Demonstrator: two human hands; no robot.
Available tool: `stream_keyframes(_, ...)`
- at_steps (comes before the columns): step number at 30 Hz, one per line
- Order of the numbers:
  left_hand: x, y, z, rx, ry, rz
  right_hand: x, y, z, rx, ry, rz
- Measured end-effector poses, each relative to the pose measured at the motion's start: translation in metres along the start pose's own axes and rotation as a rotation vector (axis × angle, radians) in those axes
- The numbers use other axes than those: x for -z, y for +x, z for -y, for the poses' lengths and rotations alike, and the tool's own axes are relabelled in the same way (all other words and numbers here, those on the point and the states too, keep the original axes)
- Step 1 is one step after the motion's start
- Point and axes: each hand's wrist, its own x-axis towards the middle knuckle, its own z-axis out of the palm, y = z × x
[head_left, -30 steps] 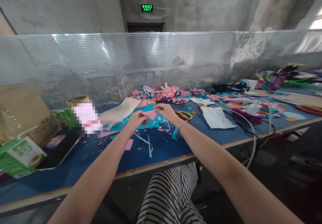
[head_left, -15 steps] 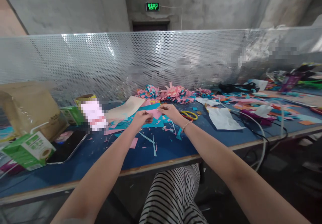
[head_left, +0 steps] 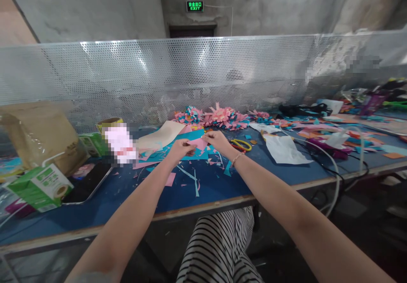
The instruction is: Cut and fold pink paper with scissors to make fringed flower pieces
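Both my arms reach out over a blue table (head_left: 133, 198). My left hand (head_left: 180, 148) and my right hand (head_left: 216, 140) are close together, each pinching an edge of a small pink paper piece (head_left: 199, 144). Beneath it lie teal paper sheets (head_left: 190, 153) and many small pink and teal scraps. Yellow-handled scissors (head_left: 239, 145) lie just right of my right hand. A bracelet sits on my right wrist.
Pink and teal paper flowers (head_left: 219, 117) line the perforated metal screen (head_left: 159, 75). A green carton (head_left: 38, 186), a phone (head_left: 87, 182) and a brown bag (head_left: 38, 134) lie at left. White paper (head_left: 284, 149), cables (head_left: 330, 168) and more scraps cover the right side.
The camera has shifted slightly left and down, so everything sits a bit further right in view. Both hands stay on the pink paper with small finger movements.
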Motion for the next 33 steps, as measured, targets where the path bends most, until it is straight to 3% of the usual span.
stream_keyframes(7,-0.0004,-0.0021,-0.0023,-0.096,0.068,-0.004,0.0005,-0.0019,0.0043,0.049,-0.087,0.02)
stream_keyframes(18,-0.0022,-0.0039,0.0001,-0.072,0.108,-0.022,-0.0049,-0.0041,0.0019,0.111,-0.171,0.035)
stream_keyframes(26,-0.0052,-0.0038,0.0011,-0.009,0.046,0.042,-0.005,-0.0021,0.0033,0.078,-0.274,0.024)
stream_keyframes(33,-0.0026,-0.0026,-0.0025,0.026,-0.005,-0.022,-0.0034,0.0001,-0.0012,0.027,-0.076,0.035)
